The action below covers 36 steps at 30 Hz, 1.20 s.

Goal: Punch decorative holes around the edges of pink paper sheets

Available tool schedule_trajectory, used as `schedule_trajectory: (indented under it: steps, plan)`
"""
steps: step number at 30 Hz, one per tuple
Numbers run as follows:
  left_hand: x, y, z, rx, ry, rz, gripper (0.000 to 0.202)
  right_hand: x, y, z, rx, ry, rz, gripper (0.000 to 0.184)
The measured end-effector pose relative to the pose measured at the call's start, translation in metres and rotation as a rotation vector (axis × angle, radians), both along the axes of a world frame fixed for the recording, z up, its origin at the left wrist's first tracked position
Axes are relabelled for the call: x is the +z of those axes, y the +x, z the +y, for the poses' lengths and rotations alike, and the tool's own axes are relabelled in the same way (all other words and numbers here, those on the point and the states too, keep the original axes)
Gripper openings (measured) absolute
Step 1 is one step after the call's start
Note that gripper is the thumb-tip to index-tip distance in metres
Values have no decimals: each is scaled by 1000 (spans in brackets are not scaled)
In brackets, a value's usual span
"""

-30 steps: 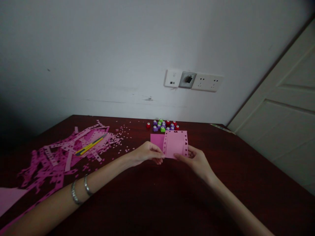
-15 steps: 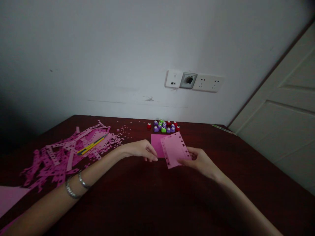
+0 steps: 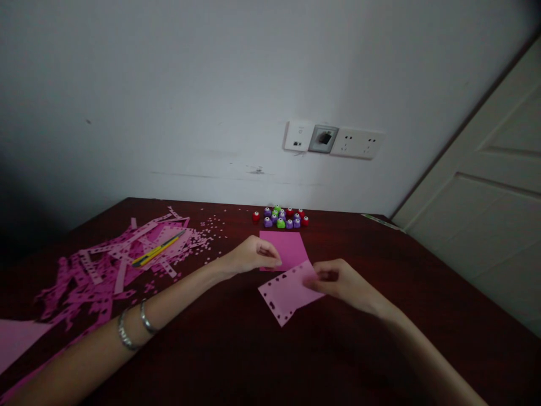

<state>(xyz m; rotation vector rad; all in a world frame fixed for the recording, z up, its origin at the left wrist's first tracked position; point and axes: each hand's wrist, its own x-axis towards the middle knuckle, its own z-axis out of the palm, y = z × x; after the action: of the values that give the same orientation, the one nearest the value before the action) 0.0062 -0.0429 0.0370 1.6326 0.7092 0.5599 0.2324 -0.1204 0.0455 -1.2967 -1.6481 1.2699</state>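
My right hand (image 3: 338,282) pinches the right corner of a light pink card (image 3: 285,293) whose edges are punched with small holes. The card is tilted, low over the dark red table (image 3: 262,361). My left hand (image 3: 251,256) has its fingers curled on the left edge of a plain darker pink sheet (image 3: 287,248) that lies flat on the table just behind the card. Two silver bracelets sit on my left wrist (image 3: 135,327).
Several small red, purple and green punches (image 3: 279,216) cluster at the table's back edge. A heap of pink paper strips and confetti (image 3: 110,265) with a yellow utility knife (image 3: 155,251) fills the left. Wall sockets (image 3: 333,138) are behind; a door (image 3: 486,192) stands right.
My right hand turned the punched card and brought it down and toward me, off the plain sheet. My left hand let go of the card and now rests on the plain sheet.
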Motion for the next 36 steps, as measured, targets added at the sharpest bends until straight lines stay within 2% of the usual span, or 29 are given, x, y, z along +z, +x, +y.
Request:
schedule_trajectory:
  steps: [4, 10, 14, 19, 24, 27, 30, 32, 36]
  plan:
    - [3, -3, 1, -9, 32, -11, 22, 4, 2, 4, -22, 27, -58, 20]
    - [9, 10, -21, -31, 95, -26, 23, 4, -13, -6, 75, 25, -57, 25]
    - [10, 15, -29, -34, 93, -12, 20, 2, -20, -10, 80, 93, -92, 29]
    - [11, 10, -27, -39, 15, -56, 18, 3, -22, -10, 54, 135, -62, 31]
    - [9, 4, -19, 9, -18, -106, 17, 6, -21, -11, 32, 133, -76, 33]
    - [7, 3, -15, 4, -32, -111, 21, 5, -21, -11, -6, 139, -66, 33]
    - [4, 2, -13, -119, -87, -102, 27, 1, -19, -8, -98, 172, -43, 34]
    - [0, 0, -11, -207, -124, -30, 26, -2, -17, -6, -186, 223, -51, 34]
    - [-6, -4, -7, -263, -229, 77, 28, -6, -11, -1, -327, 298, -66, 34]
